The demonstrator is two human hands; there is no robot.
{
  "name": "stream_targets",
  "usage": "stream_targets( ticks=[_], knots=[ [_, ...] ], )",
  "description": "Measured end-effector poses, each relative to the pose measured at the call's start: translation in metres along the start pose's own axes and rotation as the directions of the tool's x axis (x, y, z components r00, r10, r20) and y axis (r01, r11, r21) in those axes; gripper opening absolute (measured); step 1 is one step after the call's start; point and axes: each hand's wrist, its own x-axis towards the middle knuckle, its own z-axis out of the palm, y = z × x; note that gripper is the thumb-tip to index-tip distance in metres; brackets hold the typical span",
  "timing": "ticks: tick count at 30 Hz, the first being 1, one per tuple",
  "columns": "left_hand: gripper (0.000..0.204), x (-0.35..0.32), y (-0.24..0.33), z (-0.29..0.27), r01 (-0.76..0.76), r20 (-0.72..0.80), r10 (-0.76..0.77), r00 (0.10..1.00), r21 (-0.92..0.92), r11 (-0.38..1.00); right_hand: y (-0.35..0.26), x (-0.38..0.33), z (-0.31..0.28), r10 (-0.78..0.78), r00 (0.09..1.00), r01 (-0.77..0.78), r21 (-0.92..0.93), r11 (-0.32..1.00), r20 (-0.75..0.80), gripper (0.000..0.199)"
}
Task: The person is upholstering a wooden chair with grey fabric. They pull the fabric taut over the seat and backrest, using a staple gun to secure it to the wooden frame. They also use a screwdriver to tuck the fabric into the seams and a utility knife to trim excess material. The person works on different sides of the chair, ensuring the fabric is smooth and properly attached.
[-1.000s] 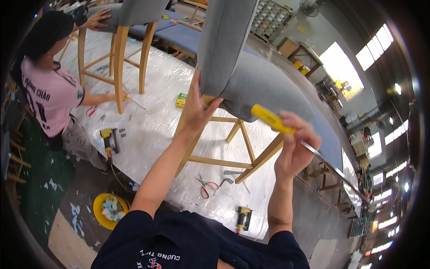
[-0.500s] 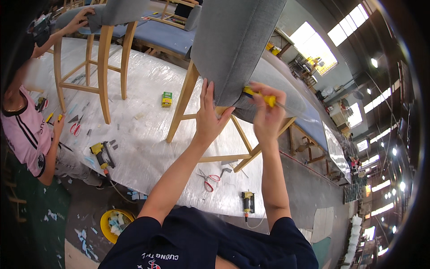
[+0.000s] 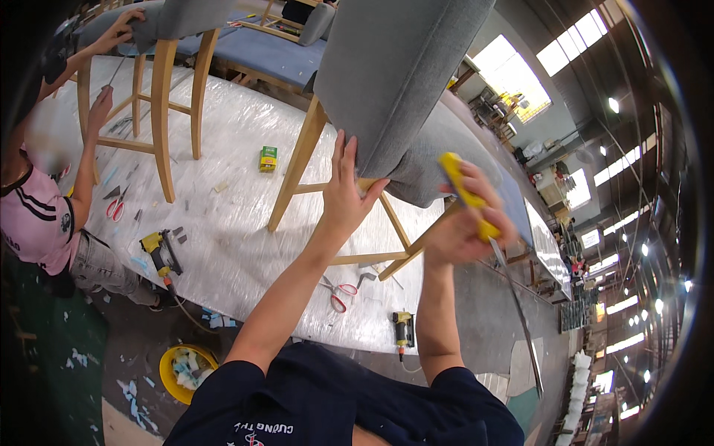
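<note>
A person in a dark shirt stands at a long worktable (image 3: 223, 223) wrapped in clear plastic. On it stands a wooden-legged chair (image 3: 394, 82) covered in grey fabric. The left hand (image 3: 343, 195) lies open, fingers spread flat against the lower edge of the fabric. The right hand (image 3: 465, 227) is closed around a yellow-handled tool (image 3: 465, 195) held just beside the chair's underside; a long thin metal strip shows below it.

The fabric looks smooth and already drawn over the back, so the covering seems mostly on, with the bottom edge likely still being finished.

Red-handled scissors (image 3: 338, 296), two yellow power tools (image 3: 160, 249) and a small green box (image 3: 268, 157) lie nearby. Another person in pink (image 3: 37, 215) works on a second chair (image 3: 167, 82).
</note>
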Motion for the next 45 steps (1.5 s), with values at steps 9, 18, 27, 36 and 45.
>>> stream_targets(
  ticks=[9, 18, 27, 36, 45],
  knots=[
    [0.103, -0.014, 0.017, 0.004, 0.116, 0.071, -0.108, 0.992, -0.118, 0.986, 0.003, -0.065, -0.022, 0.202, 0.972, -0.203, -0.003, 0.979, 0.118, 0.019],
    [0.089, -0.051, 0.022, 0.011, 0.113, 0.109, -0.092, 0.99, -0.2, 0.973, -0.011, -0.115, -0.034, 0.425, 0.904, -0.401, 0.264, 0.877, -0.038, 0.012],
    [0.052, -0.15, 0.098, -0.087, 0.494, 0.072, -0.489, 0.869, -0.19, 0.849, -0.135, -0.175, -0.199, 0.88, 0.391, -0.903, 0.297, 0.31, 0.269, 0.017],
    [0.084, -0.266, 0.25, -0.069, 0.698, 0.68, -0.51, 0.527, -0.004, 0.716, -0.205, -0.197, -0.244, 0.71, 0.233, -0.94, -0.033, 0.339, 0.665, 0.04],
    [0.055, -0.293, 0.255, -0.058, 0.321, 0.554, -0.616, 0.561, 0.54, 0.778, -0.176, -0.209, -0.304, 0.765, 0.229, -0.961, 0.014, 0.276, 0.602, 0.013]
  ],
)
